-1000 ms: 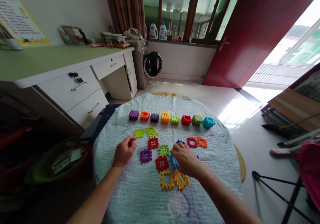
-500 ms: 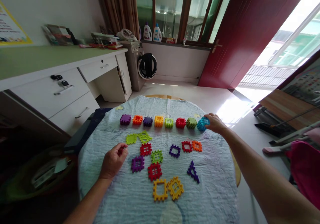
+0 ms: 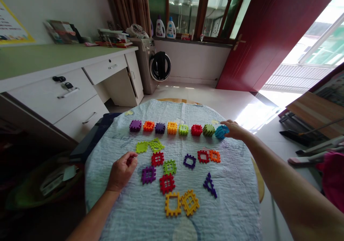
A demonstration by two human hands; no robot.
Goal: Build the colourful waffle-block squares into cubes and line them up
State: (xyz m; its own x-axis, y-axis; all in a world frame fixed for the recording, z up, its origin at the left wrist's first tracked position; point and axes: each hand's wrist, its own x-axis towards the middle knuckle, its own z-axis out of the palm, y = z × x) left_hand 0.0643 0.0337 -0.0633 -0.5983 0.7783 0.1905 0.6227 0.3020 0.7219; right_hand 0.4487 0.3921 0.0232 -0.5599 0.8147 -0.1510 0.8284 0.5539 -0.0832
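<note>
My right hand (image 3: 234,129) reaches to the far right end of a row of plastic cubes and its fingers touch a blue cube (image 3: 221,131). To its left stand a green cube (image 3: 208,130), a red cube (image 3: 196,129) and several more, ending in a purple cube (image 3: 135,125). My left hand (image 3: 122,170) rests on the cloth with its fingers loosely curled, holding nothing I can see. Flat pieces lie near it: a purple piece (image 3: 148,174), a red piece (image 3: 167,183), and a yellow piece (image 3: 172,203).
A pale blue quilted cloth (image 3: 231,205) covers the round table. A white desk with drawers (image 3: 80,90) stands to the left, a washing machine (image 3: 156,67) beyond. A dark red door (image 3: 271,33) is at the right. A purple triangle (image 3: 210,184) lies on the cloth.
My right hand left the flat pieces near the middle and reached out to the blue cube at the row's right end. My left hand stayed curled on the cloth.
</note>
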